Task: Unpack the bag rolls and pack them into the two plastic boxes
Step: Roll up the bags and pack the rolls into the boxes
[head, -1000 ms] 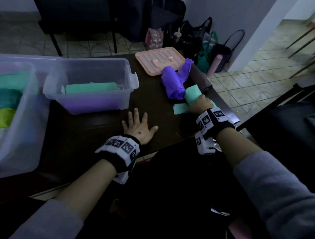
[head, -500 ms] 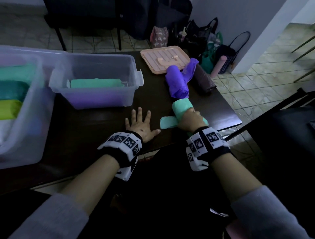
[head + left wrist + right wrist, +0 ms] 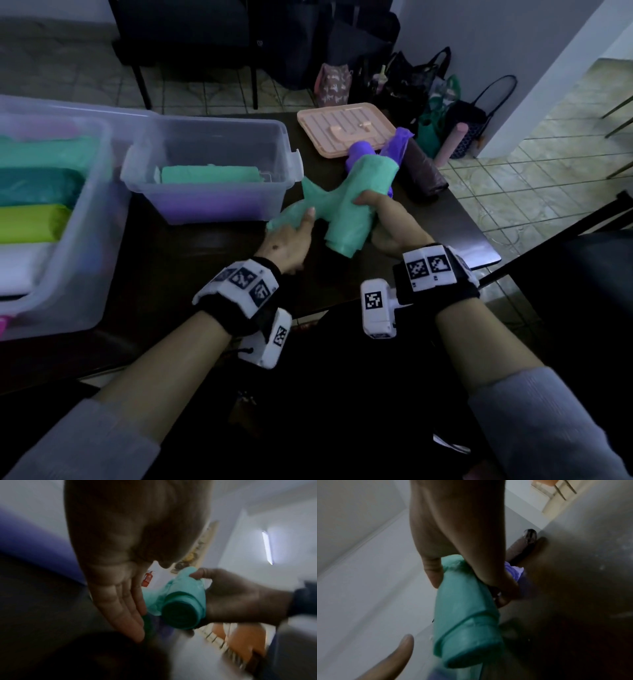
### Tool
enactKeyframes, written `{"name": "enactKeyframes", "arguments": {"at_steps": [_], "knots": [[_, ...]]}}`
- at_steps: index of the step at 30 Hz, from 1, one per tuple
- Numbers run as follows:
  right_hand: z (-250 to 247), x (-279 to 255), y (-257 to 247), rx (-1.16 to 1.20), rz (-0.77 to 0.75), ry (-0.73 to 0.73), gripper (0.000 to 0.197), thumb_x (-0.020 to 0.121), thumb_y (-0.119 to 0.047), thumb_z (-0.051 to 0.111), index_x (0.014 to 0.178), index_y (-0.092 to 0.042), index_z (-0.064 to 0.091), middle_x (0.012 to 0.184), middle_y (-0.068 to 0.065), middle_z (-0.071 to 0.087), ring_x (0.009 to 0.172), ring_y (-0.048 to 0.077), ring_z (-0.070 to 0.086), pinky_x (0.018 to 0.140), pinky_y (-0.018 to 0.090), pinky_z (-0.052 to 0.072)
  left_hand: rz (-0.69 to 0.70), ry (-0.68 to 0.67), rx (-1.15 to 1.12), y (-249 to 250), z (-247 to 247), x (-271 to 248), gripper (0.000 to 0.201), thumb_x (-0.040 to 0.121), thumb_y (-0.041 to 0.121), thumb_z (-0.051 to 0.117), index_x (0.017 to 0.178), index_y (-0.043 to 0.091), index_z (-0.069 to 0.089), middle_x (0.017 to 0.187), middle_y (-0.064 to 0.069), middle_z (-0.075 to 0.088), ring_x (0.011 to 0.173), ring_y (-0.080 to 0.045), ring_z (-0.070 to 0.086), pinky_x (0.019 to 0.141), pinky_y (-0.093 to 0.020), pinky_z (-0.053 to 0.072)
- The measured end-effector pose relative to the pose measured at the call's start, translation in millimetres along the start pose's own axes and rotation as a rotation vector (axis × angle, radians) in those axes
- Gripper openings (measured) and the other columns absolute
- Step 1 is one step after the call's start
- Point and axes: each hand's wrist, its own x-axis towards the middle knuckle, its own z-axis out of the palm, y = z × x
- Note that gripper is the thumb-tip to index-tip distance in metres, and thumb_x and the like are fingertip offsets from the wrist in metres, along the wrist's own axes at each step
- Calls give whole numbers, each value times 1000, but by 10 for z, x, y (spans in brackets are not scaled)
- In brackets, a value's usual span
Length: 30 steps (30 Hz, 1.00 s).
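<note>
Two hands meet on one mint roll (image 3: 356, 202) held above the worktop (image 3: 191, 260). The right hand (image 3: 387, 222) wraps the roll's middle, thumb on top and fingers curled beneath. The left hand (image 3: 287, 240) lies against the loose flap (image 3: 301, 209) peeling off to the left, thumb pressed on the film and fingers straight in the left wrist view (whether they pinch the flap is not clear). The roll's long axis runs from near the person, low, up and away to the right, its near end facing the left wrist camera as a dark round face (image 3: 180, 612).

Just behind it a purple roll (image 3: 397, 144) lies on the worktop, a dark roll (image 3: 424, 171) beside that on the right, and a peach lid (image 3: 342, 132) behind both. To the left stands a clear box (image 3: 212, 171) holding a mint roll over purple ones; a second box (image 3: 51, 219) further left holds green, teal, yellow-green and white rolls.
</note>
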Motion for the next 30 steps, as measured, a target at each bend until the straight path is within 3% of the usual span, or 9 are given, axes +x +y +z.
{"name": "enactKeyframes", "arguments": {"at_steps": [3, 7, 11, 12, 15, 18, 21, 24, 30], "knots": [[-31, -52, 49, 185, 41, -167, 46, 81, -6, 46, 126, 1, 48, 127, 20, 56, 115, 32, 54, 105, 45, 39, -156, -278, -482, 96, 89, 19, 79, 90, 67, 18, 122, 2, 51, 98, -14, 60, 78, -26, 61, 75, -38, 49], [-100, -82, 86, 171, 59, -210, 62, 67, -8, 49, 129, -4, 49, 129, 16, 57, 120, 31, 53, 106, 45, 38, -75, -372, -735, 146, 160, 48, 38, 95, 42, 45, 114, 11, 54, 88, -5, 62, 76, -21, 61, 72, -32, 50], [-214, 1, 52, -65, 37, 67, 61, 73, -6, 53, 134, -7, 46, 111, 6, 62, 89, 20, 59, 66, 29, 47, 43, -299, -591, 53, 159, 150, 29, 92, 29, 57, 111, 9, 57, 95, -4, 64, 81, -15, 60, 70, -29, 51], [-245, 23, 61, -178, -31, 168, 65, 74, -8, 54, 138, -6, 41, 113, 9, 58, 92, 22, 56, 66, 32, 46, 65, -274, -528, 36, 149, 174, 34, 90, 30, 60, 114, 5, 58, 101, -8, 65, 84, -17, 62, 72, -32, 53], [-286, -38, 73, -871, -316, 455, 74, 69, -21, 58, 138, -14, 33, 135, 13, 35, 123, 33, 35, 100, 42, 36, 137, -190, -213, -7, 112, 257, 45, 80, 41, 69, 104, 4, 63, 108, -14, 66, 95, -26, 65, 86, -42, 54], [-206, -184, 38, -1388, -584, 148, 58, 63, -28, 48, 121, -21, 54, 126, 6, 45, 121, 29, 35, 97, 37, 30, 167, -163, 38, 12, 80, 268, 62, 66, 56, 73, 100, 5, 65, 103, -12, 68, 97, -29, 64, 88, -43, 52], [-141, -195, 54, -1634, -480, -149, 39, 74, -19, 59, 113, -23, 54, 114, -2, 47, 119, 23, 37, 96, 36, 28, 127, -202, 54, 99, 53, 254, 46, 78, 55, 64, 97, 13, 61, 100, -3, 63, 102, -24, 61, 85, -28, 46], [-109, -198, 56, -1745, -472, -183, 39, 74, -18, 62, 109, -24, 48, 104, -6, 41, 115, 22, 37, 92, 37, 26, 37, -92, 46, 183, 42, 311, 50, 91, 47, 52, 124, 10, 53, 125, -9, 56, 114, -24, 53, 92, -28, 41], [-132, -264, 124, -1982, -468, -255, 53, 71, -26, 68, 120, -24, 46, 119, 2, 43, 117, 23, 36, 95, 39, 27, -101, -104, -315, 308, 158, 461, 37, 81, 16, 71, 111, 5, 52, 113, -13, 60, 97, -25, 60, 81, -38, 53]]}}
